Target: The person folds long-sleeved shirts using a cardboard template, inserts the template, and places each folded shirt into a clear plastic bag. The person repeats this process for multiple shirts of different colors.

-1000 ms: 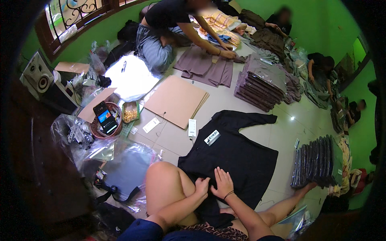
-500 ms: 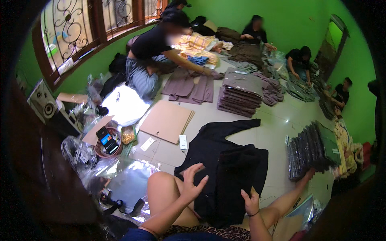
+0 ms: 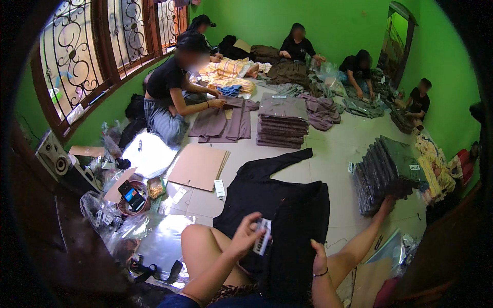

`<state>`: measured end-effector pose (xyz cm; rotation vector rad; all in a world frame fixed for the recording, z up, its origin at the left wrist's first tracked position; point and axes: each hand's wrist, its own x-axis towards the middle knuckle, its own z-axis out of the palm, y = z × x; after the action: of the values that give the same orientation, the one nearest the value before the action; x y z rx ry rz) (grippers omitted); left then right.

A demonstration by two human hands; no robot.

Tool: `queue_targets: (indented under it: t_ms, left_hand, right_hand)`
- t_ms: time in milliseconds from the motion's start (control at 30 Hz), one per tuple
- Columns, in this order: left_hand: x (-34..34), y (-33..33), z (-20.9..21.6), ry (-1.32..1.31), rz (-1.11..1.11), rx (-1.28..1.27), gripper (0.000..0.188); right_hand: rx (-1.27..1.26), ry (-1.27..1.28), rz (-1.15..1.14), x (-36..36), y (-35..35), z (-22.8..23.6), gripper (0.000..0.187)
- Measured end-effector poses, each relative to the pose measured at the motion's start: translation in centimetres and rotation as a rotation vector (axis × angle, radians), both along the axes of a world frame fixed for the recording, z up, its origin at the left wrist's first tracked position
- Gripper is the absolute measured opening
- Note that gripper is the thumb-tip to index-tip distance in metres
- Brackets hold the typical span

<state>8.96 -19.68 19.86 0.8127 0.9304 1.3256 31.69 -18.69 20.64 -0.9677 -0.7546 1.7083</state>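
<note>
A black long-sleeved top lies spread on the floor in front of me, one sleeve stretched away toward the far right. Its right part is folded over into a double layer, and its near end reaches my lap. Between the fingers and thumb of my left hand is a white tag with dark print, held just above the top. My right hand rests at the right edge of the folded part, thumb pointing up. The fingers of that hand are mostly hidden, so their grip does not show.
Brown cardboard sheets lie ahead on the left, near a basket holding a phone. Clear plastic bags are by my left knee. Bagged dark garments lean at right; another stack stands farther off. Several people sit sorting clothes.
My left hand has closed on the tag, whose printed face now shows. My right thumb has straightened, and the tan piece by it no longer shows. The view has shifted slightly.
</note>
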Motion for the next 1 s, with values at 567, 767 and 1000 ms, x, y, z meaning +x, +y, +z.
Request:
queue_targets:
  t_ms: [567,767,1000]
  left_hand:
    - [3.3,-1.9,3.8,0.946,0.245,0.394,0.029]
    - [1.7,0.9,1.5,0.691,0.232,0.253,0.090]
    - [-0.6,1.4,1.1,0.019,-0.149,-0.323,0.050]
  right_hand:
    - [0.117,0.001,-0.165,-4.2,-0.1,0.3,0.024]
    - [0.068,-0.094,-0.111,-4.6,0.4,0.9,0.029]
    - [0.029,0.041,0.238,-2.9,1.7,0.8,0.035]
